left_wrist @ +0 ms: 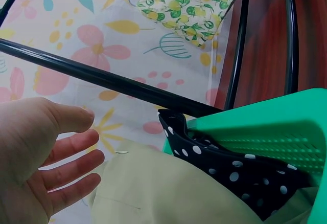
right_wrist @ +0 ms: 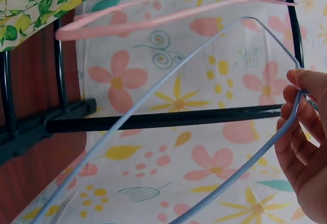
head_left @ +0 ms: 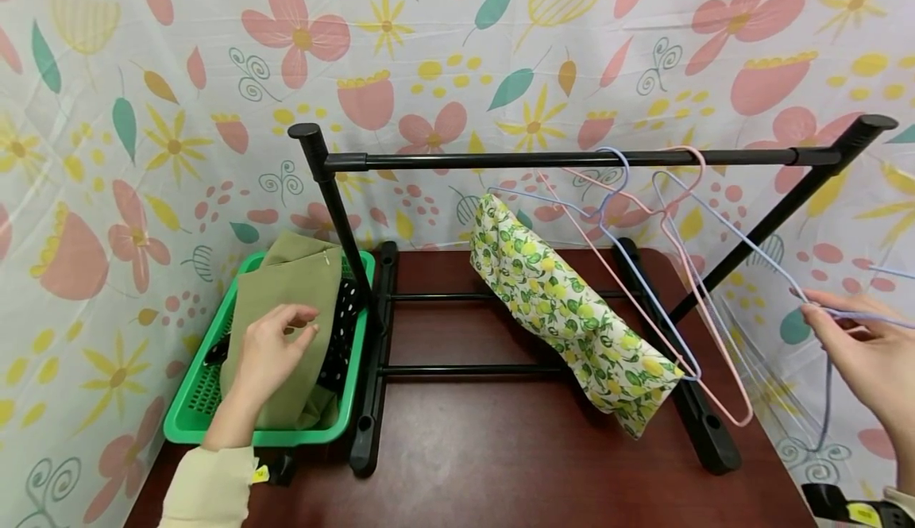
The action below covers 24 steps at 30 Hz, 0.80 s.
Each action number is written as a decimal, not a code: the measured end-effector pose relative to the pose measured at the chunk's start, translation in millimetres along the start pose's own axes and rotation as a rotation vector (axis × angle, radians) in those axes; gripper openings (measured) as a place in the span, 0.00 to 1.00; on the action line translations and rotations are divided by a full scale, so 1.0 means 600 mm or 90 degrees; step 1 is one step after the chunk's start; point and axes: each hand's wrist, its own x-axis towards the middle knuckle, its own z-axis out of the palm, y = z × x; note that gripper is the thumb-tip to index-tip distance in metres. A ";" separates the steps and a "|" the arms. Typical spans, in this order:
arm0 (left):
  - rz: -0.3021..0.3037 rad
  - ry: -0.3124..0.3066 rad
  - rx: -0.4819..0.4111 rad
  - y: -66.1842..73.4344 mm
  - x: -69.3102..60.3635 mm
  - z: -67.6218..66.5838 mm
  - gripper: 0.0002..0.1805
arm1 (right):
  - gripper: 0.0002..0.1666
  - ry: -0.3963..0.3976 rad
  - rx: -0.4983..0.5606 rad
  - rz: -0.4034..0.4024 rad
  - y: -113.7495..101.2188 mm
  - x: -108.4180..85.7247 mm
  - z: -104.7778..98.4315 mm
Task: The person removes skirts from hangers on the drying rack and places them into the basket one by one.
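Observation:
My left hand (head_left: 270, 357) is above the green basket (head_left: 303, 437), its fingers loosely bent and holding nothing. Just under it lies a folded olive-green cloth (head_left: 286, 294), with a black polka-dot cloth (left_wrist: 235, 175) beside it in the basket. Far to the right, my right hand (head_left: 861, 345) pinches a light-blue hanger (right_wrist: 255, 156) between thumb and fingers, to the right of the rack. A lemon-print cloth (head_left: 565, 306) drapes over a second blue hanger on the rack's black bar (head_left: 457, 161). A pink hanger (right_wrist: 133, 28) hangs on the bar to the right of that cloth.
The black rack stands on a dark red-brown table (head_left: 557, 464), its left foot (head_left: 368, 433) close along the basket. The right foot (head_left: 715, 445) sits near the table's right edge. A flower-print curtain (head_left: 443, 36) hangs behind and at both sides.

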 end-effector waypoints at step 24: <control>-0.057 0.060 -0.077 0.011 -0.010 0.029 0.07 | 0.09 -0.102 -0.210 -0.112 -0.011 0.077 0.030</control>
